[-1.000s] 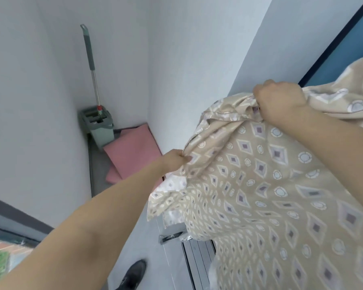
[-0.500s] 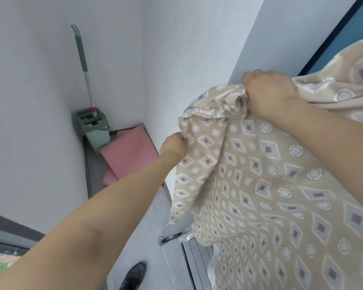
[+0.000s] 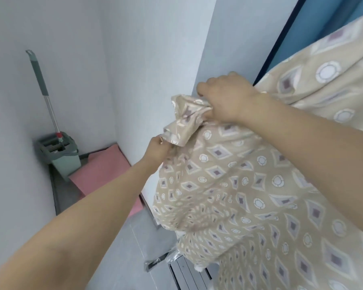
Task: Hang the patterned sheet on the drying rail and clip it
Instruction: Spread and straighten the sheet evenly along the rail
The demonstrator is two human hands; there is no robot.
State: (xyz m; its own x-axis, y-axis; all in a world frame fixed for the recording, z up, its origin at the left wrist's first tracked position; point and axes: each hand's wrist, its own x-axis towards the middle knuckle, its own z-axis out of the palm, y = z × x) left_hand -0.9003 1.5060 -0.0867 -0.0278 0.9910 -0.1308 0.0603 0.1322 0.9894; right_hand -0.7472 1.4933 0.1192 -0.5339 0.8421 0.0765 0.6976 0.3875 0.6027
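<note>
While the drying rail itself stays out of view, the cloth is being worked at the edge, which explains each placement below.

Sheet: the patterned sheet [image 3: 249,185], beige with diamonds and circles, hangs in the right half of the scene, draped from the upper right and billowing down toward the floor; no clip is visible.

Right hand: the right hand [image 3: 231,99] is raised high, fingers curled round a bunched corner of the sheet, probably to carry its weight and keep the edge up.

Left hand: the left hand [image 3: 158,150], lower and left of it, pinches a fold just under that bunch, likely to draw the hem out flat.

Far left corner: a mop [image 3: 43,95] stands in its green bucket [image 3: 61,153] beside a pink mat [image 3: 101,174], parked well apart from the work.

Stage: judged early; spreading precedes clipping.
</note>
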